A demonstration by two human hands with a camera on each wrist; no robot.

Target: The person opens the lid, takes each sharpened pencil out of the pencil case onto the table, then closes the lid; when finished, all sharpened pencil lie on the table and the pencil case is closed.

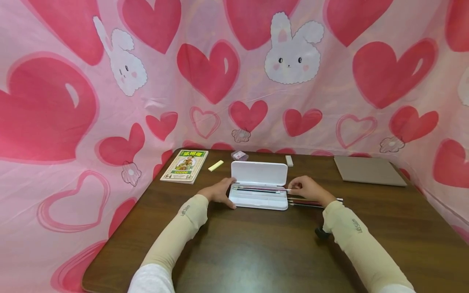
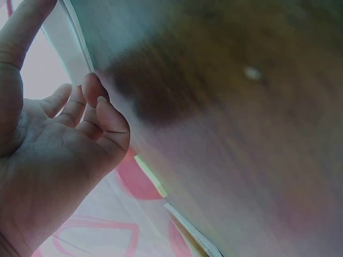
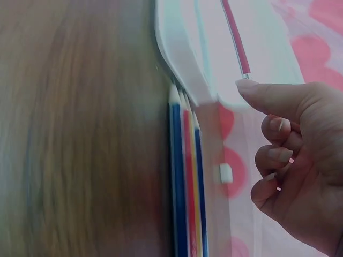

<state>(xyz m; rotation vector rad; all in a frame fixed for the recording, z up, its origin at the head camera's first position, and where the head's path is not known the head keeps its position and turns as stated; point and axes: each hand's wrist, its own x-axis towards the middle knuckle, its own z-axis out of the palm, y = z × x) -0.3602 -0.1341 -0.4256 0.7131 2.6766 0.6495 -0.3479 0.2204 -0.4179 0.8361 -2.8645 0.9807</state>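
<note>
A white pencil case [image 1: 259,173] stands with its lid raised on the brown table. My left hand [image 1: 219,191] holds its left end, the thumb at the front corner and the other fingers by the hinge side. Over the case's right end, my right hand [image 1: 307,189] pinches the end of a red pencil [image 3: 237,40] between thumb and forefinger. That pencil points left over the case, and at least one dark pencil [image 1: 256,191] lies inside. Several more pencils [image 3: 179,171], blue, red and yellow, lie on the table just right of the case, partly under my right hand.
Behind the case are a small purplish box [image 1: 239,156] and a white eraser-like block [image 1: 289,160]. A yellow strip [image 1: 215,165] and a booklet [image 1: 185,167] lie at the back left. A closed grey laptop [image 1: 368,171] lies at the back right, before a heart-patterned curtain.
</note>
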